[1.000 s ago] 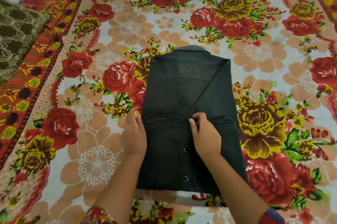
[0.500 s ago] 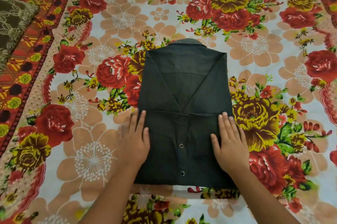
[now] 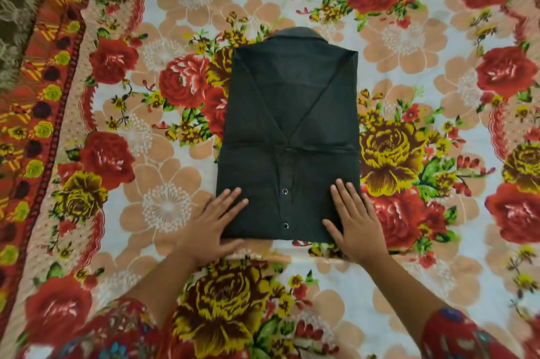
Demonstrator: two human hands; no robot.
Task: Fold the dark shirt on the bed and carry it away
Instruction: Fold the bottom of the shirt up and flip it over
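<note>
I see the shirt (image 3: pixel 289 136) lying flat in the middle of the bed, folded into a neat upright rectangle. Its collar points away from me at the far end, the two sides are turned in so their edges run down in a V to a cross fold, and the lower part shows a placket with two snaps (image 3: pixel 285 208) one above the other.

My left hand (image 3: pixel 211 227) lies palm down at the shirt's near left corner, fingers spread and flat; the fingertips rest on the dark cloth while the palm sits on the sheet (image 3: pixel 163 265) just beside it. My right hand (image 3: pixel 355 220) lies palm down on the near right corner, fingers straight and pointing away from me, thumb stretched along the near hem. Neither hand grips anything; both are splayed wide and pressing flat.

Around the shirt the sheet spreads out on all sides, pale with big red and yellow roses and a red patterned border on the left. A brown lacy pillow (image 3: pixel 17 8) sits at the far left corner, well apart from the shirt. Red patterned sleeves (image 3: pixel 455 335) show at the bottom edge.
</note>
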